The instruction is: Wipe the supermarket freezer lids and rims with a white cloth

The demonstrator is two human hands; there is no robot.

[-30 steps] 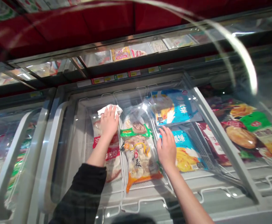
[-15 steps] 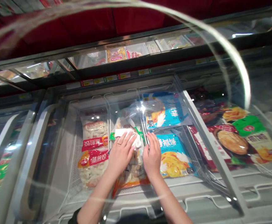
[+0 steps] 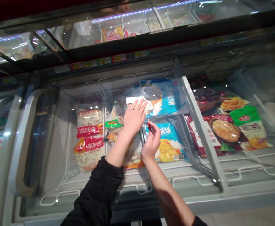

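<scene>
Flat and spread, the left hand [image 3: 134, 116] presses a white cloth [image 3: 149, 105] against the glass lid [image 3: 118, 89] of a freezer chest [image 3: 198, 191]; the fingers lie over the cloth rather than closing round it, and the cloth bunches out at one o'clock from the fingertips. At five o'clock from that hand, just beside its wrist, the right hand [image 3: 151, 142] is half curled, thumb and forefinger nearly meeting; whether they pinch anything I cannot tell through the glare. Under the glass, a blue bag [image 3: 170, 144] lies at three o'clock from the right hand. A pale bag with red bands [image 3: 89, 139] sits at nine o'clock, well apart. A black sleeve [image 3: 97, 194] covers the left forearm.
</scene>
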